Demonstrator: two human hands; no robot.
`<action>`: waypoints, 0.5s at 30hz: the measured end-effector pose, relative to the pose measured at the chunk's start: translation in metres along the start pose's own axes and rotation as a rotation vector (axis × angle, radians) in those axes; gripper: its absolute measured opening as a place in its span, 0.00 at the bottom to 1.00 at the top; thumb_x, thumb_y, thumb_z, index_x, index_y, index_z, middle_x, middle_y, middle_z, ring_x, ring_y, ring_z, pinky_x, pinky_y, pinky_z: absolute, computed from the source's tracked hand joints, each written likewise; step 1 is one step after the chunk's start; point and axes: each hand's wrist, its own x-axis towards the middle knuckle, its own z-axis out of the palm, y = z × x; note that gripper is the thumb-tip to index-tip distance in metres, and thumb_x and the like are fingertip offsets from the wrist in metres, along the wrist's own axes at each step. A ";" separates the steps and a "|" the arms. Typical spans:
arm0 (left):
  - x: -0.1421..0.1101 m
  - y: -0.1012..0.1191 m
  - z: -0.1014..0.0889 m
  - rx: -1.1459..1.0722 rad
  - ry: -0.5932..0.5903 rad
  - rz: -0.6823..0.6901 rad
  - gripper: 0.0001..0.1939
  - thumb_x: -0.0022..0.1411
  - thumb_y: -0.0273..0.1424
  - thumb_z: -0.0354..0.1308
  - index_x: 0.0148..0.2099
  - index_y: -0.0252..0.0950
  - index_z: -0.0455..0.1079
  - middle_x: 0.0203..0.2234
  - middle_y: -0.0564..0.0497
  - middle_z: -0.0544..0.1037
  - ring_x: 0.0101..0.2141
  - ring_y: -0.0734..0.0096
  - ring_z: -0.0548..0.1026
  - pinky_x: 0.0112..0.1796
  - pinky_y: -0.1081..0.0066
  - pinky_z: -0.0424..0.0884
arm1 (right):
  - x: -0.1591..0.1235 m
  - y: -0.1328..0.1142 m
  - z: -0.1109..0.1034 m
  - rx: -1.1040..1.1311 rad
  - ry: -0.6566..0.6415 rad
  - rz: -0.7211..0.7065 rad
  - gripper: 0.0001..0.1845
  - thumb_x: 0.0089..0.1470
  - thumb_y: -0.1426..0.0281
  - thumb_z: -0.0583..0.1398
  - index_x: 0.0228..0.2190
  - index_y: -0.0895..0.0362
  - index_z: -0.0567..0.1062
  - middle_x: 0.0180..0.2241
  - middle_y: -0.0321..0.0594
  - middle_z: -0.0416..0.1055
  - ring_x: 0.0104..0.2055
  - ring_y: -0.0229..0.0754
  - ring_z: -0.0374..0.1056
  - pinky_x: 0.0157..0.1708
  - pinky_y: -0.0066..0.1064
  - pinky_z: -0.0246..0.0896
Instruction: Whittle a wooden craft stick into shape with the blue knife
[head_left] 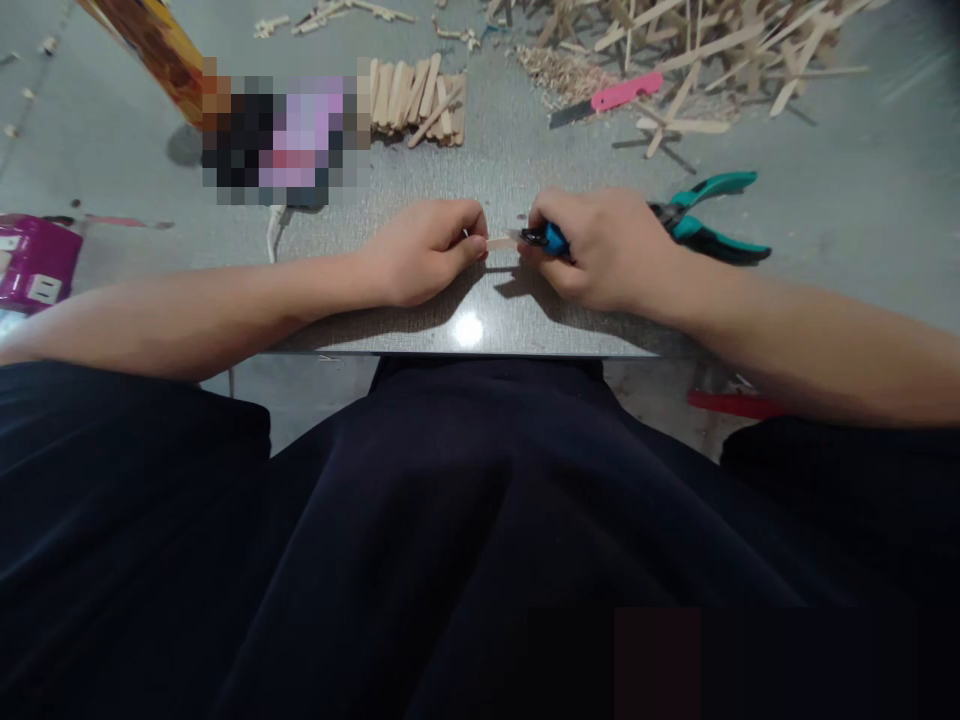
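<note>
Between thumb and fingers, my left hand pinches a short wooden craft stick. Closed around a blue and black utility knife is my right hand. The knife's tip meets the stick's right end, just above the grey table; whether the right fingertips also touch the stick I cannot tell. Most of the knife's handle is hidden in the palm. Just beyond the right wrist lie pliers with teal handles, spread apart.
Ahead are a row of craft sticks, a heap of loose sticks, shavings and a pink knife. To the left are a purple object, an orange-brown object and a white cable from a pixelated item.
</note>
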 end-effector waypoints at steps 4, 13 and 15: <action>-0.004 0.002 0.000 -0.136 -0.045 0.029 0.14 0.85 0.39 0.61 0.40 0.46 0.71 0.25 0.53 0.76 0.34 0.60 0.75 0.39 0.61 0.69 | 0.000 0.007 0.005 0.084 0.109 -0.066 0.24 0.83 0.42 0.60 0.58 0.47 0.80 0.45 0.51 0.85 0.48 0.58 0.80 0.55 0.48 0.72; -0.014 0.022 0.000 -0.147 -0.143 0.137 0.10 0.82 0.40 0.65 0.47 0.40 0.83 0.36 0.50 0.89 0.37 0.62 0.87 0.45 0.65 0.77 | -0.007 0.001 0.012 0.322 0.300 -0.150 0.30 0.84 0.34 0.58 0.49 0.46 0.79 0.42 0.44 0.81 0.44 0.54 0.78 0.57 0.53 0.82; -0.015 0.023 0.003 -0.184 -0.136 0.150 0.09 0.81 0.39 0.66 0.47 0.40 0.82 0.38 0.49 0.90 0.39 0.61 0.88 0.46 0.64 0.79 | -0.006 0.002 0.017 0.364 0.325 -0.171 0.30 0.84 0.34 0.59 0.46 0.46 0.78 0.38 0.42 0.77 0.41 0.52 0.74 0.54 0.51 0.80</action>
